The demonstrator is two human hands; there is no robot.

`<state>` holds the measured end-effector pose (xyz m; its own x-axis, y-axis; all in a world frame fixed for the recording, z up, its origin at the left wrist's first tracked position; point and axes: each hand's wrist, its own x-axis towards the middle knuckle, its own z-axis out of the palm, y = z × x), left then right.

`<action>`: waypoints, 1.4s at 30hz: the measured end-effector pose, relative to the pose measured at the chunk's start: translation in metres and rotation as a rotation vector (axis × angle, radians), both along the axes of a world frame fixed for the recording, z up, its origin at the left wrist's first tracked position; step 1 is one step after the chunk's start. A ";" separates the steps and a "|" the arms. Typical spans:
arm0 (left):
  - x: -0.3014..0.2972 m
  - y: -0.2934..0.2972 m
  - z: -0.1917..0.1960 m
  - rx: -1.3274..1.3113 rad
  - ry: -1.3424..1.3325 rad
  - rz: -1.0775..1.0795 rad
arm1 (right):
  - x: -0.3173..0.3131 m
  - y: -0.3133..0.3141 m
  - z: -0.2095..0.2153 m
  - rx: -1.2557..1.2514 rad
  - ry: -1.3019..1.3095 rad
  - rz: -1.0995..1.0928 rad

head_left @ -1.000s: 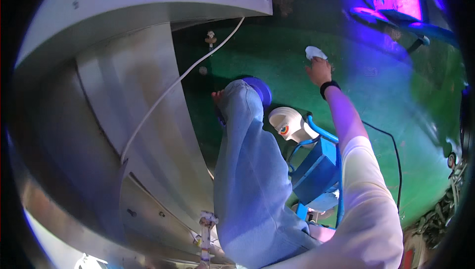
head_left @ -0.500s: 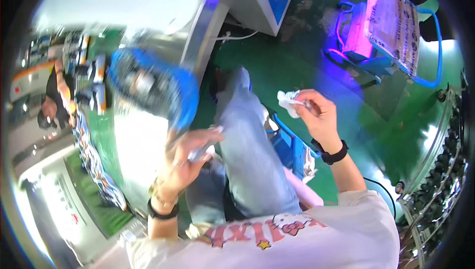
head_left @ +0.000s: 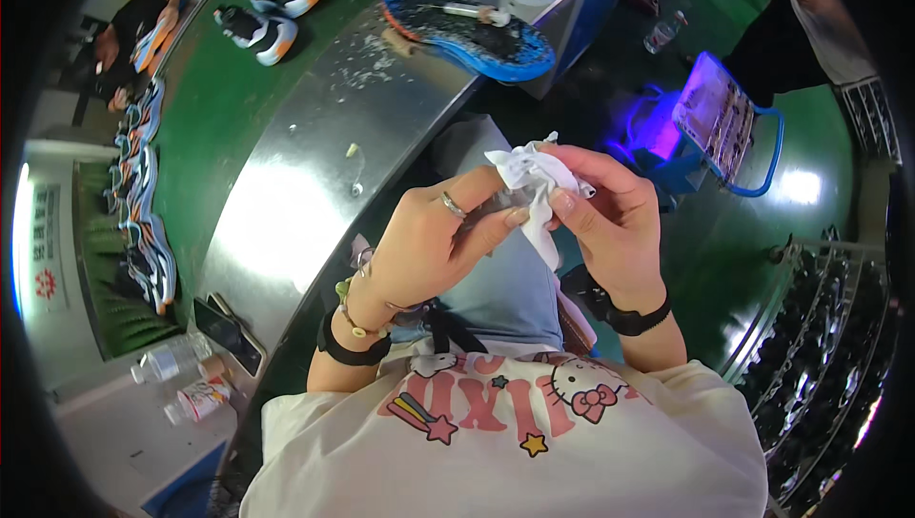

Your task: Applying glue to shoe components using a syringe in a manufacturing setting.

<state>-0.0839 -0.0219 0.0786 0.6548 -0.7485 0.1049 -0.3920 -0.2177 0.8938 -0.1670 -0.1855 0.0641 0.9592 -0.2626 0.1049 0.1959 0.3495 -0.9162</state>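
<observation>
In the head view, the left hand (head_left: pixel 434 246) and right hand (head_left: pixel 610 218) meet above the person's lap, both pinching a crumpled white cloth (head_left: pixel 530 180) between their fingertips. Beyond the hands, a blue-edged shoe sole (head_left: pixel 467 27) lies on the steel workbench (head_left: pixel 305 184).

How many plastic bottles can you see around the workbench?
3: a clear bottle and a labelled one at the bench's near left end, and one on the green floor, top right. Others may be hidden.

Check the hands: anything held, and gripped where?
Both hands hold a crumpled white cloth. The right hand pinches its bunched upper part between thumb and fingers; the left hand touches its left side with its fingertips. The lower end hangs loose.
</observation>
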 end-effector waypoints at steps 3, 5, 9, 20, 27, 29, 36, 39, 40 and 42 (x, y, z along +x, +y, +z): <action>-0.001 0.024 0.009 -0.075 0.004 0.002 | 0.003 0.019 0.014 -0.032 -0.042 0.064; 0.002 0.036 0.015 -0.017 0.007 -0.057 | 0.006 0.026 0.020 -0.250 -0.082 -0.008; 0.011 0.059 0.023 -0.033 0.370 -0.207 | 0.023 0.034 0.030 -0.686 -0.258 -0.069; 0.050 0.117 -0.062 -0.584 1.373 -0.444 | 0.128 0.102 0.007 -0.035 -0.103 0.572; 0.109 0.138 -0.069 -0.660 0.987 -0.245 | 0.214 0.120 0.016 -0.180 0.051 0.731; 0.124 0.148 -0.048 -0.537 0.673 -0.081 | 0.223 0.120 0.033 -0.374 0.062 0.687; 0.088 0.125 -0.026 -0.097 -0.414 0.819 | 0.210 0.145 0.051 -0.458 0.043 0.506; 0.057 0.114 -0.030 0.016 -0.611 0.931 | 0.179 0.139 0.038 -0.563 -0.099 0.460; 0.042 0.109 -0.032 0.032 -0.627 0.937 | 0.168 0.132 0.035 -0.533 -0.085 0.465; 0.014 0.107 -0.031 -0.179 -0.256 0.786 | 0.146 0.123 0.029 -0.390 -0.114 0.534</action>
<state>-0.0698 0.0850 0.0473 0.9178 -0.0430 0.3947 -0.3809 -0.3759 0.8448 -0.0209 -0.0621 0.0934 0.9240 0.3231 0.2046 0.1913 0.0729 -0.9788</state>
